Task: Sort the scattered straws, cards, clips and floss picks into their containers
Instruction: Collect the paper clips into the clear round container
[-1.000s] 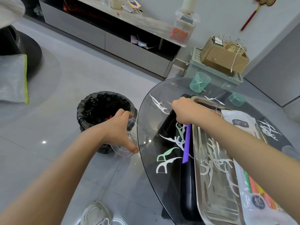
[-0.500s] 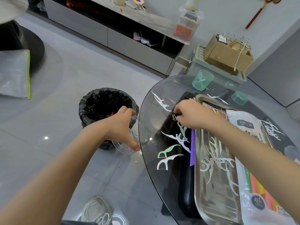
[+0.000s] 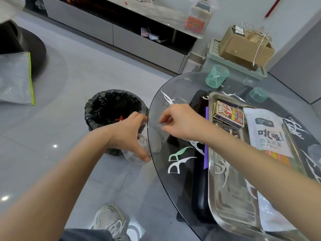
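Gripping the clear container [image 3: 139, 154] at the table edge [image 3: 149, 108], the left hand [image 3: 128, 134] seems set to catch. The right hand [image 3: 182, 124] pinches a clip [image 3: 159, 125] above it.

I see a round glass table [image 3: 196, 80]. A steel tray [image 3: 232, 202] lies on it from the centre towards 6 o'clock, with a purple straw [image 3: 206, 153] just beside its 9 o'clock rim. A teal cup [image 3: 217, 76] stands at 12, a teal lid [image 3: 258, 94] at 1. Paper clips [image 3: 185, 78] lie at 11. A green floss pick [image 3: 179, 153] and a white floss pick [image 3: 180, 164] lie together at 8, and more white picks [image 3: 295, 127] lie at 3.
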Motion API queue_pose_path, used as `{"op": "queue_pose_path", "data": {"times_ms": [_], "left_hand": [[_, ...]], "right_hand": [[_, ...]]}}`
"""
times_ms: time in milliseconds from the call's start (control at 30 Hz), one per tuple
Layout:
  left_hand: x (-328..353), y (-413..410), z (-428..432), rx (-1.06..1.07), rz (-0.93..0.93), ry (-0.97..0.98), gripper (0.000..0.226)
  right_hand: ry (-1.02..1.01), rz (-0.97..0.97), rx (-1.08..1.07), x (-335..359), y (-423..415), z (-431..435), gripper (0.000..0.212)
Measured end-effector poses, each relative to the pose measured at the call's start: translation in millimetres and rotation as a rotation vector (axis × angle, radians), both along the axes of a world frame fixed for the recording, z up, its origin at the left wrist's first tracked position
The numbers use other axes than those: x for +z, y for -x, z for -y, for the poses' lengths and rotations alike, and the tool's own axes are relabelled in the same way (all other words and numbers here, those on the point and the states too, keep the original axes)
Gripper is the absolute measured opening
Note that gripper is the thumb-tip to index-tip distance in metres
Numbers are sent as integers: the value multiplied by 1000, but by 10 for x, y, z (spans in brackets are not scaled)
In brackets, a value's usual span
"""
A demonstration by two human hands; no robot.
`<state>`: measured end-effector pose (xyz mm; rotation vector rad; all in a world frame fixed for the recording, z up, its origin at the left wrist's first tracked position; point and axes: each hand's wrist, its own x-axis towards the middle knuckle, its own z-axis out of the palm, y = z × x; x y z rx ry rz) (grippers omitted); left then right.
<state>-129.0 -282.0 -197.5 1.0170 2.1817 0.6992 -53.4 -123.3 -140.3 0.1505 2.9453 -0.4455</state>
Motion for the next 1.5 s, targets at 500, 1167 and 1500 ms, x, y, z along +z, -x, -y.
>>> {"op": "queue_pose_path", "data": {"times_ms": [500, 1167, 1500], "left_hand": [[-38, 13, 136, 27, 17, -18, 114], [4, 47, 66, 41, -21, -2, 114], [29, 19, 74, 27, -7, 22, 115]], "right_hand": [[-189, -15, -225, 215, 80, -611, 36], [-516, 32, -39, -36, 118, -652, 16], [-404, -26, -84, -47, 3, -372, 9]]}}
